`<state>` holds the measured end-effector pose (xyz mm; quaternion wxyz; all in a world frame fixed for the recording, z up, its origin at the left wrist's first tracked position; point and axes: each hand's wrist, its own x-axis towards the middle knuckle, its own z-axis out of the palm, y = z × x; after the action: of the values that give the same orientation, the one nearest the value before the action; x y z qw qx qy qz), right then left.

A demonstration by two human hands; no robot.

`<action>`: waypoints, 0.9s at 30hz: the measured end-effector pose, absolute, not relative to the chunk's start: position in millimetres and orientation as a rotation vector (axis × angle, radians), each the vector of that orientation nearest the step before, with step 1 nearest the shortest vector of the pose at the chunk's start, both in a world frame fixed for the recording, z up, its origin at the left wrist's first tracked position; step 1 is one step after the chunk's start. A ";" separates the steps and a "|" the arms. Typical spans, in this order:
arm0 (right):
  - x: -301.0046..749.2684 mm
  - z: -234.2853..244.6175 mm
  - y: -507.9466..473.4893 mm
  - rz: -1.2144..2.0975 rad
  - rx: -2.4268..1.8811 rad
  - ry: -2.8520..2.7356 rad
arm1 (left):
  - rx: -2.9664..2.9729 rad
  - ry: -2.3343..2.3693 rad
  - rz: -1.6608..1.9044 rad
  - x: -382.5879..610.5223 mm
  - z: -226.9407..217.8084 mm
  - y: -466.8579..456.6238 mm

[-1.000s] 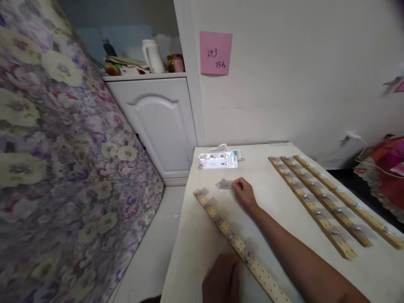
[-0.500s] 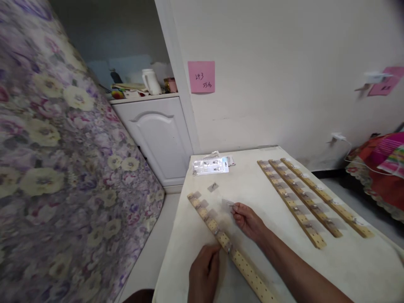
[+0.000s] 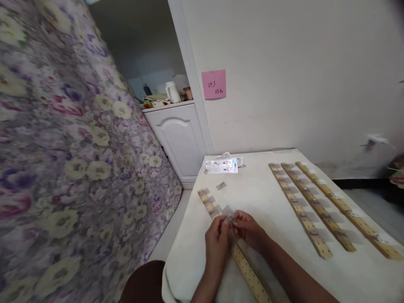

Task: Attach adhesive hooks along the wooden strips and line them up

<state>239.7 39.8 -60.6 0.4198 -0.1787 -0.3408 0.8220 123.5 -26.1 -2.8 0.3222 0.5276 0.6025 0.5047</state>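
My left hand (image 3: 217, 235) and my right hand (image 3: 248, 227) meet above a perforated wooden strip (image 3: 249, 269) lying slantwise on the table. Their fingertips pinch a small metal clip with a clear plastic tab (image 3: 227, 210), mostly hidden by the fingers. Both hands are closed. More of these clips sit along the strip's far part, their tabs sticking out to the right. One loose clip with a tab (image 3: 221, 185) lies just beyond the strip's far end.
Three similar wooden strips (image 3: 301, 210) fitted with clips lie on the table's right side. A clear blister pack (image 3: 221, 166) rests near the back edge. The white-covered table (image 3: 189, 261) meets a wall behind; a floral curtain (image 3: 94, 176) hangs to the left.
My left hand has risen from beside the strip to join my right hand. My right hand has brought the clip over the strip. The view has turned rightwards or leftwards slightly, shifting the scene right.
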 end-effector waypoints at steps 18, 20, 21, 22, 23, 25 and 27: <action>279.6 -51.7 41.8 1.996 -0.575 -1.357 | 1.469 1.542 1.001 131.2 -16.0 -35.1; 281.3 -54.2 37.7 2.022 -0.568 -1.405 | 1.488 1.547 0.985 131.6 -18.0 -38.3; 283.2 -55.6 35.8 2.045 -0.567 -1.422 | 1.495 1.549 0.978 131.5 -18.8 -40.3; 285.5 -57.0 34.0 2.072 -0.565 -1.439 | 1.501 1.551 0.974 131.1 -19.4 -42.6; 288.0 -58.4 32.2 2.096 -0.561 -1.455 | 1.506 1.554 0.972 130.3 -19.8 -45.3; 292.4 -61.8 28.4 2.126 -0.567 -1.476 | 1.508 1.567 0.983 127.3 -19.9 -51.7; 295.0 -65.6 24.1 2.139 -0.628 -1.461 | 1.499 1.589 1.014 122.6 -20.3 -59.1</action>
<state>295.0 24.1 -65.6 0.2358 -0.2289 -0.5326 0.7800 122.6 -59.1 -20.3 0.3585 0.5810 0.6160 0.3930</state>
